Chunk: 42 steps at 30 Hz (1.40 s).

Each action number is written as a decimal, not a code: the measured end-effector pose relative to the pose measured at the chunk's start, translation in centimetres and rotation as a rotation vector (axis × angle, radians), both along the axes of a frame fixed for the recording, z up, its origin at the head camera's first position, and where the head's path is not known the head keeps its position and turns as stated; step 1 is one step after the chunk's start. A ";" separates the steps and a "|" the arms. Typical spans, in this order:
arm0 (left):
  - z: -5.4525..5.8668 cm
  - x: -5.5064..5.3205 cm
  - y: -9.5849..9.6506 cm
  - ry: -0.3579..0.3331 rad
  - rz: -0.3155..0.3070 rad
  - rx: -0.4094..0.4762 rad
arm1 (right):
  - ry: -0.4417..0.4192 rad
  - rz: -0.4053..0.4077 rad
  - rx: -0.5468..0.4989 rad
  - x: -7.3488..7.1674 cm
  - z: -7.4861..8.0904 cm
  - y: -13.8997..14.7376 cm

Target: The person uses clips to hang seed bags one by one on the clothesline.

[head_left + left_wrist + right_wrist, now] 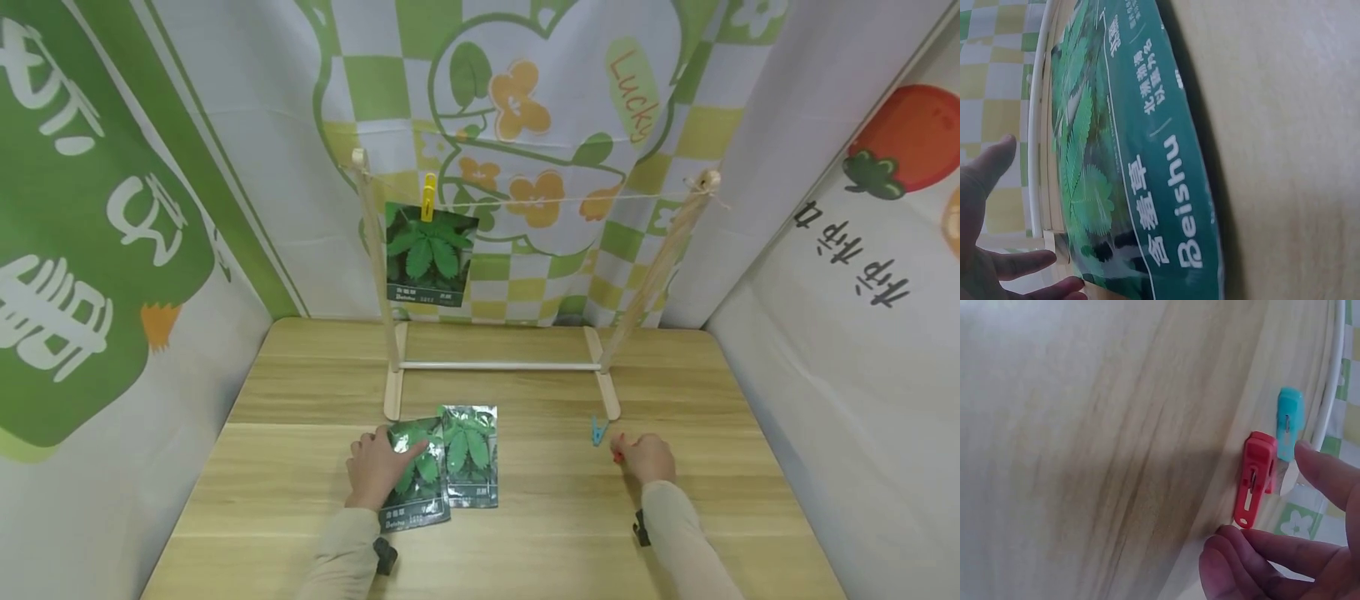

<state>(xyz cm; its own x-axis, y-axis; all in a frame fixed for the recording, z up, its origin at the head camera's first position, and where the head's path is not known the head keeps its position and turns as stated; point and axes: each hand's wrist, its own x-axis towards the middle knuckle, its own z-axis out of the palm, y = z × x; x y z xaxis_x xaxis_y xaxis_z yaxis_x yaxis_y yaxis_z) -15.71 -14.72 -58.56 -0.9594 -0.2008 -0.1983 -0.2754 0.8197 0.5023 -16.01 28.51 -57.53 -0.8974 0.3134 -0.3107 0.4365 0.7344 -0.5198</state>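
In the head view my left hand (375, 467) lies over the left edge of a glossy green leaf-picture packet (416, 492). The left wrist view shows its thumb spread away from the fingers, whose tips are right at the packet's edge. A second, matching packet (471, 458) lies flat beside it, slightly overlapped. On the right, my right hand (647, 457) reaches down to a red clothespin (1254, 478) on the table. Its fingertips meet the clothespin's lower end, while the thumb stands apart from it. A blue clothespin (598, 432) lies just beyond.
Behind the packets stands a wooden frame (393, 392) with a string (570, 200) between its posts. A yellow clothespin (428, 198) holds another leaf packet (429, 258) on the string's left end. Printed curtains (555, 100) surround the wooden table (540, 533).
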 end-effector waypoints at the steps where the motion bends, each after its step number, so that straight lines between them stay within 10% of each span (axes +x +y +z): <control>1: -0.1 0.0 0.0 0.005 -0.002 -0.007 | 0.004 0.003 0.002 -0.1 -0.1 0.0; 23: -0.4 -0.1 -1.1 0.074 -0.071 -0.045 | 0.025 0.113 0.111 -1.0 -0.2 0.1; 42: -1.0 0.0 0.1 0.103 0.045 -0.102 | 0.063 0.154 0.153 -0.9 -0.2 -0.6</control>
<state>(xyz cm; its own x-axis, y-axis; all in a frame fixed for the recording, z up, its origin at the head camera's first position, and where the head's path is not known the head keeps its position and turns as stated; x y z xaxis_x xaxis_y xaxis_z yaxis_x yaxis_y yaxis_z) -15.71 -14.57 -59.58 -0.9631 -0.2580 -0.0761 -0.2644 0.8557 0.4448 -16.92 27.93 -57.74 -0.9545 0.2100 -0.2116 0.2828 0.8623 -0.4201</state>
